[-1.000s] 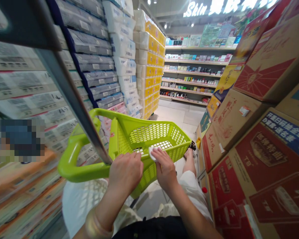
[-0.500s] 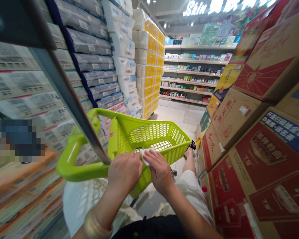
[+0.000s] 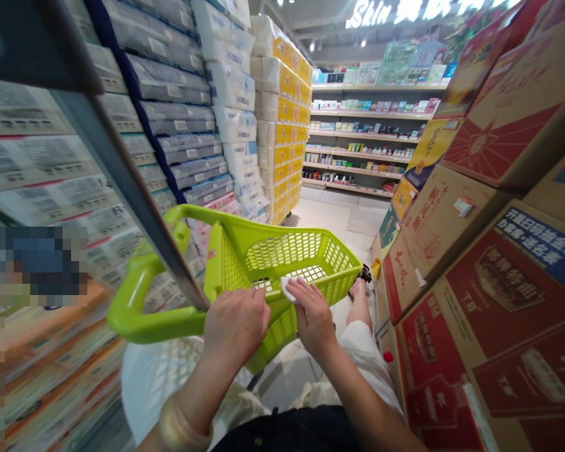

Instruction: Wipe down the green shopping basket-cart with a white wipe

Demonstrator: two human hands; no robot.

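A lime green plastic shopping basket point(image 3: 273, 251) with a loop handle is tilted in front of me, resting over my lap. My left hand point(image 3: 235, 326) is closed over the basket's near rim. My right hand point(image 3: 313, 314) presses a small white wipe point(image 3: 289, 290) against the rim just to the right, fingers bent over it. The basket's mesh inside looks bare.
A grey metal shelf post point(image 3: 122, 169) runs diagonally at left, with stacked tissue packs point(image 3: 193, 107) behind it. Cardboard cartons point(image 3: 489, 220) are stacked close on the right. Tiled aisle floor point(image 3: 334, 216) leads to shelves of small products point(image 3: 362, 150) at the back. A white stool point(image 3: 155, 383) is under me.
My right hand slid the white wipe left along the basket rim toward my left hand, then back right. The left hand and basket stayed nearly still.
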